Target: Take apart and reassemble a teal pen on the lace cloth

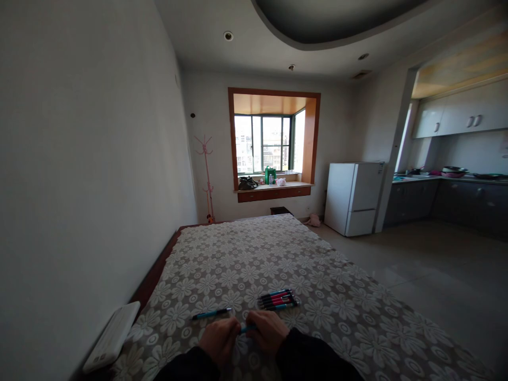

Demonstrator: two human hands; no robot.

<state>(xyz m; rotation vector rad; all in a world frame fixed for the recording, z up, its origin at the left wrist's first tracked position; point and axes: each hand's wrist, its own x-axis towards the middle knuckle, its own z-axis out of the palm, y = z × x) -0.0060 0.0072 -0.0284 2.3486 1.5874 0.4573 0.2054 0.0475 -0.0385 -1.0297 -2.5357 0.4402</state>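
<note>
Close to the near edge of the table, both my hands meet around a blue pen [247, 328]. My left hand [219, 338] is closed on its left end, and my right hand [266, 329] is closed on its right end. Only a short blue stretch shows between them; the fingers hide the rest. Just beyond my left hand lies a blue and black pen [211, 314], slightly slanted. Past my right hand, several blue, red and black pens [278, 299] lie side by side in a row.
A floral lace cloth [238, 254] covers the long table. At the left edge, against the wall, rests a white box-like object [112, 336]. Farther off stand a pink coat rack [206, 169], a window sill [273, 186] with bags, and a white fridge [353, 196].
</note>
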